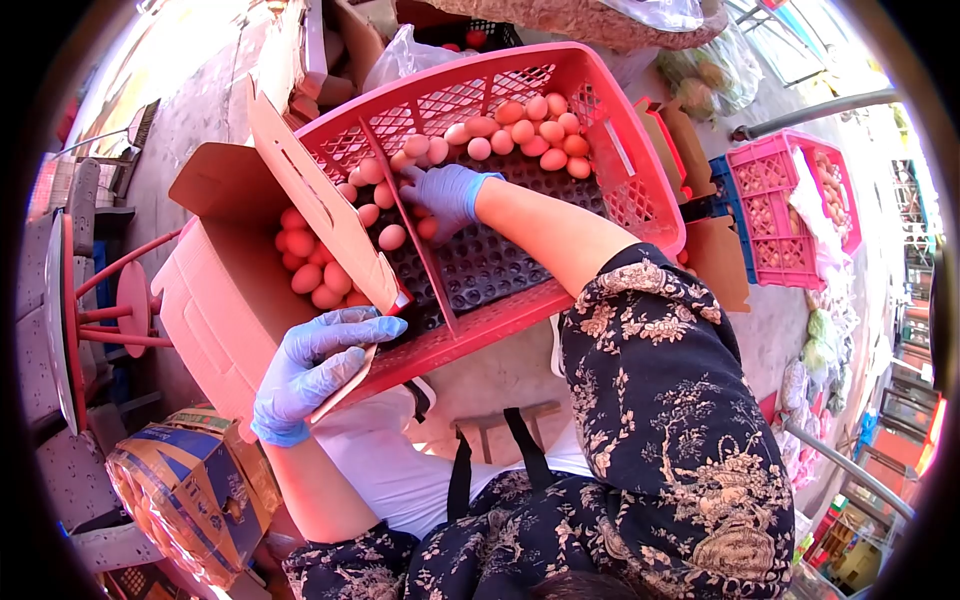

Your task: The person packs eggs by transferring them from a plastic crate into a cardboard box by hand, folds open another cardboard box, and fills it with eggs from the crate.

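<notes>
My right hand (445, 195), in a blue glove, is inside a red plastic crate (640, 200), beside its thin red divider (410, 225). Its fingers curl down over brown eggs, closed around an egg (427, 228) that shows partly under the palm. More eggs (500, 130) lie along the crate's far side on a dark dimpled egg tray (500, 255). My left hand (325, 370), also gloved, pinches the near edge of a cardboard flap. The open cardboard box (225, 290) stands left of the crate, with several eggs (315, 265) inside. Its raised flap (320, 195) leans over the crate's left section.
At the left are a red-legged stool (120, 310) and a taped cardboard carton (195, 490). A pink crate of eggs (790, 215) stands at the right near a metal pole (820, 112). Clear plastic bags (710, 70) lie beyond the crate.
</notes>
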`<action>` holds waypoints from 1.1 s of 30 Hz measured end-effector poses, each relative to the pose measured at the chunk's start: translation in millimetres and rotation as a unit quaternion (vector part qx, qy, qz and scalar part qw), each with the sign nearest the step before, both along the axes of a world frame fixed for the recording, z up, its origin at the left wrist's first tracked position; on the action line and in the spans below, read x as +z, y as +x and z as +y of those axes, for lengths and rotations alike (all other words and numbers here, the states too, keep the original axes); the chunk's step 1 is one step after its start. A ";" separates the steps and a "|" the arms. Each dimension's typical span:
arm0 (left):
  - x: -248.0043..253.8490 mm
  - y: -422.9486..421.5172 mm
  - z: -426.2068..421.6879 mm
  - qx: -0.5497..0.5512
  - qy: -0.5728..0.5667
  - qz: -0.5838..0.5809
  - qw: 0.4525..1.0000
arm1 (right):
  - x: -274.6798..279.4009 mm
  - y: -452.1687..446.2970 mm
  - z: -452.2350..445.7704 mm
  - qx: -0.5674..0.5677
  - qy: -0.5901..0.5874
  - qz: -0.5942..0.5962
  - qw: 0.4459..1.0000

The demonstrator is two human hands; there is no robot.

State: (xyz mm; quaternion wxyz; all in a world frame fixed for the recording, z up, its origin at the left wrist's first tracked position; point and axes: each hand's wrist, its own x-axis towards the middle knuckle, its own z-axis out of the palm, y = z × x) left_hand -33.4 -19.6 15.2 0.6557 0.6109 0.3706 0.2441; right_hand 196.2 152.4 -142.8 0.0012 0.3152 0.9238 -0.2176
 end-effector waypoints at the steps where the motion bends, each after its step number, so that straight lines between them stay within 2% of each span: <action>1: -2.3 -1.0 -0.1 0.001 -0.003 -0.002 1.000 | 2.3 3.5 1.0 0.013 -0.001 0.017 1.000; 5: -0.4 -1.1 -2.8 0.012 -0.030 0.002 0.999 | -4.1 15.8 8.4 0.080 -0.013 0.061 0.995; 8: 1.8 0.9 -3.0 0.020 -0.050 -0.003 0.999 | -8.3 10.6 1.0 0.056 -0.025 0.039 0.997; 14: -1.3 -0.8 -2.6 0.010 -0.053 -0.018 0.998 | 17.0 4.6 -14.9 0.059 0.021 -0.040 0.997; 17: 1.0 0.6 -4.9 0.021 -0.062 -0.027 0.997 | 14.4 -3.8 -19.0 0.091 0.033 -0.130 0.987; 20: 2.9 0.5 -4.9 0.034 -0.048 -0.015 0.998 | -4.0 -3.6 -21.3 0.039 0.028 -0.075 0.996; 26: -0.1 -1.1 -3.7 0.018 -0.059 -0.022 0.998 | -22.2 5.2 -25.1 0.024 0.074 0.007 0.997; 32: -1.8 -0.2 -7.3 0.023 -0.081 -0.016 0.996 | -32.4 0.6 -15.6 0.026 0.049 0.039 0.998; 33: -1.9 0.1 -7.1 0.024 -0.083 -0.014 0.996 | -30.2 0.2 -10.6 -0.004 0.020 0.058 0.998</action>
